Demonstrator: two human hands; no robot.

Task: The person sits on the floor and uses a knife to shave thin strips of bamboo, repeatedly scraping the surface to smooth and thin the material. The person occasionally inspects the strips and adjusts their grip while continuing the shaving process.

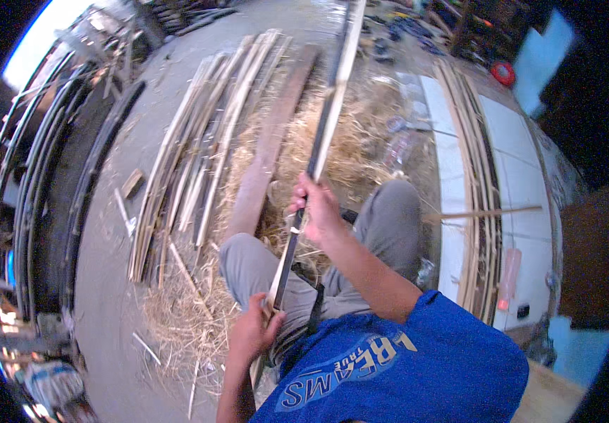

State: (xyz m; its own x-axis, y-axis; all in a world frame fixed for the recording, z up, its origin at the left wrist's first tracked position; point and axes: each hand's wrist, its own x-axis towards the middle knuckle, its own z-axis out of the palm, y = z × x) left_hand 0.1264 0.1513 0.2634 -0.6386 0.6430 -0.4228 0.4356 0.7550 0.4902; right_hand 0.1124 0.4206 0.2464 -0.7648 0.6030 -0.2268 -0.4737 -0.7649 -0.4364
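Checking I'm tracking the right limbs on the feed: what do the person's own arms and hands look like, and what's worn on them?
Both forearms are bare, with no gloves, watch or bands visible on the left hand or the right hand. The right arm emerges from the short sleeve of a blue T-shirt with pale printed lettering on the chest.

bamboo strips left of plank, shavings beneath

Sitting on the floor with a long bamboo strip held up and away, right hand gripping it higher, left hand lower near the lap. Pile of split bamboo slats and shavings to the left.
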